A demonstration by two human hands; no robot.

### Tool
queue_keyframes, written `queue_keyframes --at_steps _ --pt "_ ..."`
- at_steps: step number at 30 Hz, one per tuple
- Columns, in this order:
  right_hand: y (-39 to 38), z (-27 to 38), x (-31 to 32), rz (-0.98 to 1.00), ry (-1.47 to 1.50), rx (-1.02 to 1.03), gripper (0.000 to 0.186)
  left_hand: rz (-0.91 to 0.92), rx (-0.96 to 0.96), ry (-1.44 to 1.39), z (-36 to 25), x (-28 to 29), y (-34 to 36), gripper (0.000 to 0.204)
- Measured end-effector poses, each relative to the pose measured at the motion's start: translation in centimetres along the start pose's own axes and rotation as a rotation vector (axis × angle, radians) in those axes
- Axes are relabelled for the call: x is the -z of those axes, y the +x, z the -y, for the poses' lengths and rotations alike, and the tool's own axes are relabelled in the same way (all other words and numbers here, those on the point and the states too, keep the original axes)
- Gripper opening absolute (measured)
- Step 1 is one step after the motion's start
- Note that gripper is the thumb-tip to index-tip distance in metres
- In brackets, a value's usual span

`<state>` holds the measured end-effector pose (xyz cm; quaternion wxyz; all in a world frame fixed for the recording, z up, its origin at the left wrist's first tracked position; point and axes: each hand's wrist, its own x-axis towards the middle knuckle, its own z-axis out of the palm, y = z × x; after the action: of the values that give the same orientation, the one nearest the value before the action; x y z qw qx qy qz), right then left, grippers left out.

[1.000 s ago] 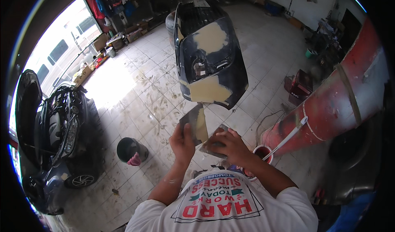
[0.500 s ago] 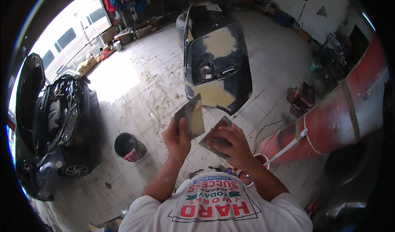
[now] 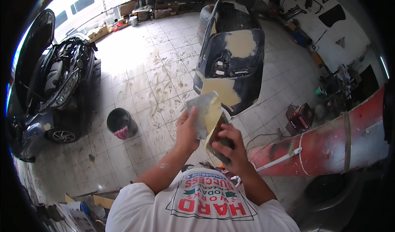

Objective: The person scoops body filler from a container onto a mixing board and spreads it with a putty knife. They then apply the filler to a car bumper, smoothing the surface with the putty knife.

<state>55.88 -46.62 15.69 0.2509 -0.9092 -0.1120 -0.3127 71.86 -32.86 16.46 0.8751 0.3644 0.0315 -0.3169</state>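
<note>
My left hand (image 3: 187,132) grips a flat grey mixing plate (image 3: 199,118) by its near-left side, thumb on top. Soft yellow body filler (image 3: 212,111) covers the plate's right part. In my right hand (image 3: 233,143) is a dark, flat putty spreader (image 3: 215,139), tilted steeply, with filler along its left edge. That edge meets or overlaps the plate's right side; contact is hard to tell. Just beyond both hands stands a dark car body panel (image 3: 252,77) with dried beige filler patches (image 3: 240,43).
A bucket (image 3: 122,121) with a pink cloth (image 3: 121,133) on its rim stands on the tiled floor at left. Farther left is a car (image 3: 61,88), hood raised. A red and grey car part (image 3: 321,145) lies close on the right, near a red box (image 3: 300,116).
The spreader has come left from beside the plate to its filler-covered right side and is turned more upright. The plate now faces up more. The whole view has shifted.
</note>
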Motion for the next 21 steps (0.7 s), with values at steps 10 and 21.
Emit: queue_keyframes --at_steps 10,21 --pt "-0.9 -2.0 0.5 -0.141 0.163 -0.385 0.066 0.004 -0.196 0.116 3.6 3.3 -0.5 0.029" --pt "-3.6 -2.8 -3.0 0.171 0.082 -0.471 0.067 -0.002 -0.248 0.130 3.9 3.4 -0.1 0.027"
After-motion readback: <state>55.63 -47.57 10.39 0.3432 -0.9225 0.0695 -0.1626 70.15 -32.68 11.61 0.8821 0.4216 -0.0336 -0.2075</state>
